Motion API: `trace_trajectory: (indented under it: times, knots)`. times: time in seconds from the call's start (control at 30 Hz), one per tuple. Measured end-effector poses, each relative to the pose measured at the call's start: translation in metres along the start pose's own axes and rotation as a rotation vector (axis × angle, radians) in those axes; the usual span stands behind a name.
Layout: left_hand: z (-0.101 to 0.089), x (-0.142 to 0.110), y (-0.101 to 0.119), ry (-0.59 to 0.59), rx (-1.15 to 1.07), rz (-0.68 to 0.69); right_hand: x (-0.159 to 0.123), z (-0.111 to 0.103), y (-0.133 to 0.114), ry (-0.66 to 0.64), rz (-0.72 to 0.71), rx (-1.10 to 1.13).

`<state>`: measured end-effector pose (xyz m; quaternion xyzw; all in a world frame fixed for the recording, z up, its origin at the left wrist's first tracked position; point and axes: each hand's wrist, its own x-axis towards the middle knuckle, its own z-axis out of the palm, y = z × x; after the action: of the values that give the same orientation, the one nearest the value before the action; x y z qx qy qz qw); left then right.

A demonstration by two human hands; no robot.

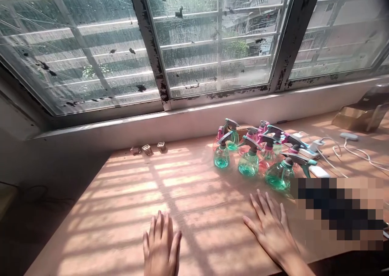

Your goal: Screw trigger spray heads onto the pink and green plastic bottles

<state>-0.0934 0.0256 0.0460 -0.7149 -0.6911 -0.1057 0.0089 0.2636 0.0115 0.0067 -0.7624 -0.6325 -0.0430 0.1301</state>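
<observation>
My left hand [160, 245] lies flat on the wooden table [121, 211], palm down, fingers stretched forward and the thumb out to the right. Farther right, my right hand [268, 224] also rests palm down with its fingers spread. Neither holds anything. Just beyond the right fingertips stands a green spray bottle [278, 176] with some liquid at its bottom. Two more green spray bottles, one in the middle [248, 164] and one at the left [221, 157], stand upright in the front of a cluster. Behind them are several others, some with pink heads [267, 144], partly hidden.
Three small objects [147, 149] sit at the table's back left edge. White cables [349, 148] and a power strip [314, 148] lie behind the bottles at the right, near a brown box [352, 118]. A blurred-out patch covers the right front. A barred window [212, 45] rises behind.
</observation>
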Motion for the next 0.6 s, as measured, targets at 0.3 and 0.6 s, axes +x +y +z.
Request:
trace_trajectory:
  times: [0.3, 0.6]
  knots:
    - [0.010, -0.001, 0.000, 0.037, -0.177, 0.021, -0.004, 0.007, 0.007, -0.056, -0.080, 0.019]
    - [-0.020, -0.019, -0.001, 0.058, -0.636, 0.003, 0.060, -0.098, 0.064, 0.711, -0.037, 0.079]
